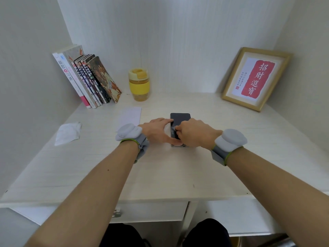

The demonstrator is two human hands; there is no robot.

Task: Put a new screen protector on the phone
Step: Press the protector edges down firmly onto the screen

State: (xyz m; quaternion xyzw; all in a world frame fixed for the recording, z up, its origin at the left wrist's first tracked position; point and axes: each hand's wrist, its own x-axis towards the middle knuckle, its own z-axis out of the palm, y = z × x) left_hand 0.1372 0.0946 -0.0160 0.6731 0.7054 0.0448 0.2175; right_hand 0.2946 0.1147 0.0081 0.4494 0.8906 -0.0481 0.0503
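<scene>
A dark phone [180, 120] is lying flat near the middle of the worktop [178, 172]. It is being steadied by the left hand [156, 130], fingers spread along its left edge. A thin film on the screen is being pinched by the curled fingers of the right hand [193, 133].

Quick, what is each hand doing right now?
Left hand: open, fingers steadying the phone.
Right hand: fingers curled, pinching something on the phone's screen; too small to identify.
</scene>
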